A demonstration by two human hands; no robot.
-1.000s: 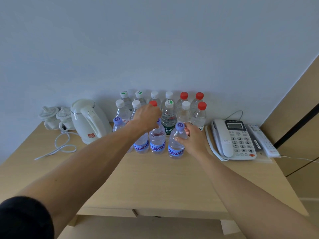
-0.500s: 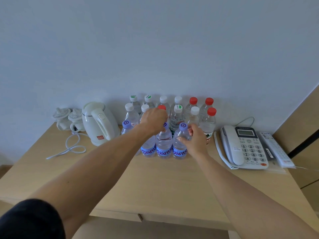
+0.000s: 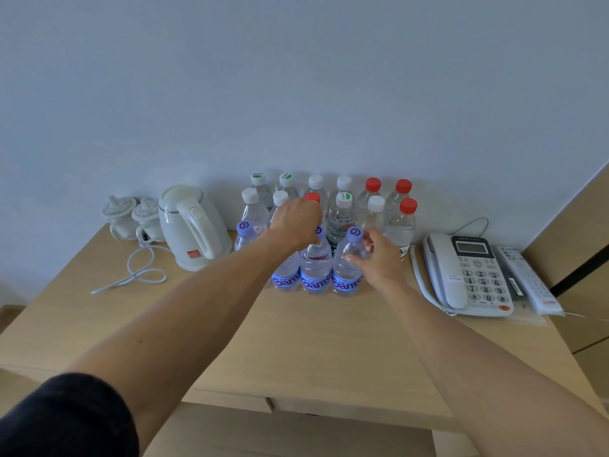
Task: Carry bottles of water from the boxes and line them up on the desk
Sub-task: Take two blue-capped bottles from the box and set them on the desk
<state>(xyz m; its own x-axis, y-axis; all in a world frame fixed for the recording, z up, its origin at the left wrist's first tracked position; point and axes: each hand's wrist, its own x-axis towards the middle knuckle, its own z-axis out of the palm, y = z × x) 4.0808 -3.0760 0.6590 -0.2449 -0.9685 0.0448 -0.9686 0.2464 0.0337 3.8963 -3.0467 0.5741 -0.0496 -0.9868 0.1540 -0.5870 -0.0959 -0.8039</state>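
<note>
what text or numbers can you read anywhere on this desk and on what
"Ganten", partly cut off: blue labels of the front purple-capped bottles.
"1 2 3 4 5 6 7 8 9 * 0 #": keypad of the white phone.
Kettle red sticker: too blurred.
Green-marked bottle caps: print too small.
Remote control and phone's small label: unreadable.

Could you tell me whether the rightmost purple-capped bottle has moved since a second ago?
Yes, the bottle shifted slightly left, away from the phone.
</note>
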